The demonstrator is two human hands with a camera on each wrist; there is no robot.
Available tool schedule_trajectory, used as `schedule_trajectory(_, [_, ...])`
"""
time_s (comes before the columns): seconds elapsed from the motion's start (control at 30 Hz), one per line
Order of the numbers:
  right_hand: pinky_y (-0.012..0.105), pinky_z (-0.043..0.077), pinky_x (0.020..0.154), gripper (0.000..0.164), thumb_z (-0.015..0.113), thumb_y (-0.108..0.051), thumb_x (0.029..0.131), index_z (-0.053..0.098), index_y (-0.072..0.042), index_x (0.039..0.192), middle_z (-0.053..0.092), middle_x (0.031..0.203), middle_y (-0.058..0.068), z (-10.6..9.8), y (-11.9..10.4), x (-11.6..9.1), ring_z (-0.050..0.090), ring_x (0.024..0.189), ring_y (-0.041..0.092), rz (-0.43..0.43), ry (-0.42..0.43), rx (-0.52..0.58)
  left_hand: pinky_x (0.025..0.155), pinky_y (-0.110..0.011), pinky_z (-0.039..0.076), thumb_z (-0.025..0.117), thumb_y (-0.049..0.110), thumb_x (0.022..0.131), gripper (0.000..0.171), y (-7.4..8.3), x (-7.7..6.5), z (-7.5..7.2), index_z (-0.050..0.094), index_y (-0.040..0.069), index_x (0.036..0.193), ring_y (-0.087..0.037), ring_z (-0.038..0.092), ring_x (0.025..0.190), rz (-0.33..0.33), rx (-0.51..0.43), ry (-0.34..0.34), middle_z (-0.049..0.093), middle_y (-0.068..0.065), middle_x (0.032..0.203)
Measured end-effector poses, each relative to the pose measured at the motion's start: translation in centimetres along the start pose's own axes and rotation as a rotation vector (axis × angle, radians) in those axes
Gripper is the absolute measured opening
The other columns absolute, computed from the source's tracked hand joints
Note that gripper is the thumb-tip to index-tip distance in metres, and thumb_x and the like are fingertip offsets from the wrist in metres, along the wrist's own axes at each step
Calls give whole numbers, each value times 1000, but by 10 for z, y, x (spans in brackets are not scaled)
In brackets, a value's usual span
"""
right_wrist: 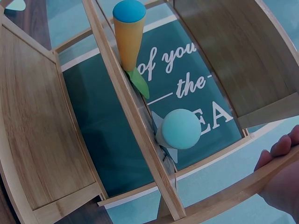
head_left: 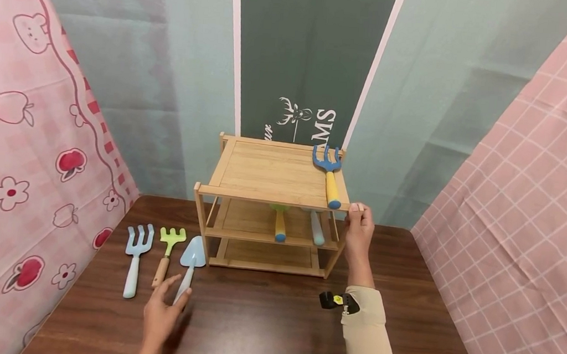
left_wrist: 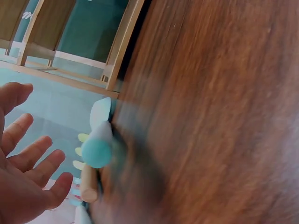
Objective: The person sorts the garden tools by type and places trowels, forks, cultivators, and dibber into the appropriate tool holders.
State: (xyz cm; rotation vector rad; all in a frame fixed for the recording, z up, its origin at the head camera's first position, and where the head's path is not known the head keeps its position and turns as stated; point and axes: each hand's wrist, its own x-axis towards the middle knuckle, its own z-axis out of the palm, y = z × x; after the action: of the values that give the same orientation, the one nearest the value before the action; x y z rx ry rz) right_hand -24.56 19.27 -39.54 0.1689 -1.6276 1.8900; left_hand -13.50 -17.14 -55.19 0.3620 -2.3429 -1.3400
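My left hand (head_left: pixel 161 314), fingers spread, hovers around the handle of a pale blue trowel (head_left: pixel 193 253) lying on the table; in the left wrist view it is apart from the handle. With my right hand (head_left: pixel 360 236) I grip the front right upright of a three-tier wooden rack (head_left: pixel 272 195). A blue hand rake with a yellow handle (head_left: pixel 332 187) lies on the rack's top shelf, at the right. The middle shelf bears a green tool with a yellow handle (right_wrist: pixel 128 42) and a tool with a pale blue handle (right_wrist: pixel 180 129); their heads are partly hidden.
Left of the trowel lie a green hand rake with a wooden handle (head_left: pixel 162 267) and a pale blue hand fork (head_left: pixel 132 276). The dark wooden table (head_left: pixel 262 325) is bordered by pink cloths on both sides and a teal curtain (head_left: pixel 191 81) behind.
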Motion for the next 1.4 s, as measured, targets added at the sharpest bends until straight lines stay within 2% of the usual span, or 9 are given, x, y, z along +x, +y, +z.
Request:
schedule_trajectory(0.1, [29, 36, 66, 11, 44, -7, 98, 48, -9, 88, 37, 75, 17, 1, 0, 0, 38, 70, 24, 4, 0, 7, 91, -54, 35, 72, 17, 82, 40, -2, -2, 1, 60, 6, 119, -38, 45, 118, -89, -33, -21, 55, -19, 123])
schedule_trajectory(0.27, [32, 36, 68, 11, 44, -8, 98, 48, -10, 87, 38, 75, 13, 0, 4, 1, 38, 72, 25, 17, -2, 2, 94, -53, 33, 69, 20, 85, 46, -6, -2, 1, 54, 3, 125, -37, 41, 122, -162, -76, -69, 51, -23, 127])
schedule_trajectory(0.4, [31, 36, 67, 10, 45, -7, 97, 49, -10, 89, 39, 74, 9, -5, 14, 5, 39, 70, 22, 15, 4, 20, 91, -52, 39, 67, 23, 87, 54, -10, -1, 2, 47, 2, 132, -40, 40, 122, -238, -164, -118, 44, -25, 133])
schedule_trajectory(0.6, [29, 36, 67, 8, 48, -11, 97, 50, -11, 89, 40, 73, 4, -8, 23, 8, 40, 70, 16, 13, 14, 42, 93, -55, 35, 65, 27, 88, 60, -18, -1, 3, 42, 0, 135, -45, 37, 121, -338, -195, -130, 37, -28, 137])
schedule_trajectory(0.67, [29, 36, 67, 8, 50, -13, 97, 50, -11, 89, 41, 73, 3, -8, 23, 7, 41, 70, 16, 11, 14, 43, 94, -55, 33, 65, 27, 87, 58, -20, 0, 4, 44, 0, 134, -45, 38, 120, -347, -180, -117, 39, -28, 135])
schedule_trajectory(0.87, [29, 37, 67, 7, 50, -12, 96, 51, -12, 89, 41, 74, 4, -8, 25, 9, 41, 69, 16, 5, 10, 55, 88, -50, 34, 67, 29, 85, 54, -21, 2, 8, 52, -1, 127, -40, 47, 108, -299, -50, -66, 49, -28, 122])
schedule_trajectory(1.1, [30, 37, 67, 10, 48, -8, 97, 51, -12, 89, 42, 75, 5, -10, 25, 10, 42, 70, 17, 14, 1, 60, 87, -52, 35, 70, 34, 82, 59, -20, 7, 12, 54, -5, 122, -41, 52, 104, -316, 49, -71, 55, -30, 114])
schedule_trajectory(1.27, [31, 37, 68, 10, 48, -10, 97, 51, -12, 88, 42, 75, 5, -10, 24, 9, 42, 71, 16, 18, 3, 53, 84, -53, 35, 71, 32, 80, 58, -22, 9, 17, 56, -8, 119, -43, 51, 97, -291, 118, -47, 58, -30, 103])
schedule_trajectory(1.4, [29, 37, 67, 9, 49, -12, 97, 51, -12, 88, 42, 75, 3, -9, 23, 8, 42, 70, 14, 7, 9, 56, 87, -54, 32, 71, 29, 79, 56, -22, 9, 19, 58, -7, 119, -45, 44, 102, -280, 166, -55, 56, -30, 106])
